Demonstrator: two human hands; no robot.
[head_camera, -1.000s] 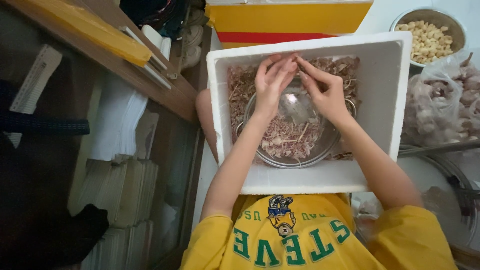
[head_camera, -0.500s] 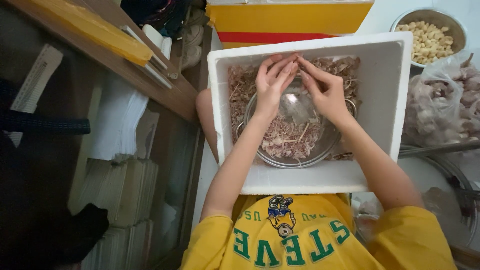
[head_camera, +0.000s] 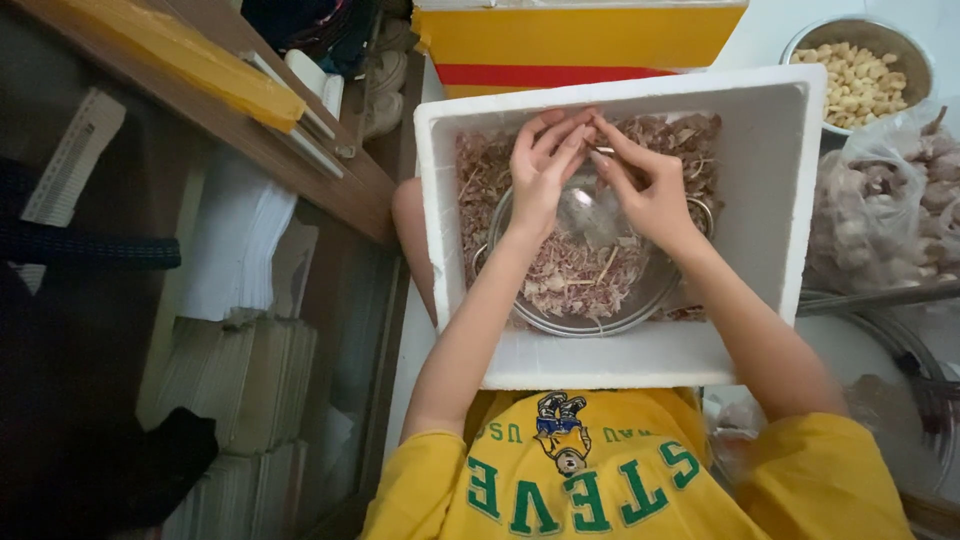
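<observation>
A white foam box (head_camera: 600, 362) lies on my lap, its bottom covered with purplish garlic skins (head_camera: 480, 170). Inside it stands a round metal bowl (head_camera: 560, 322) that also holds skins. My left hand (head_camera: 540, 170) and my right hand (head_camera: 652, 188) meet over the far side of the bowl. Their fingertips are pinched together on a small garlic clove (head_camera: 600, 150), which is mostly hidden by the fingers.
A metal bowl of peeled cloves (head_camera: 862, 82) stands at the back right, a clear bag of garlic heads (head_camera: 885, 205) beside the box. A yellow and red carton (head_camera: 580, 40) lies behind, a wooden shelf (head_camera: 300, 165) and paper stacks (head_camera: 240, 380) to the left, a metal basin (head_camera: 900, 350) at right.
</observation>
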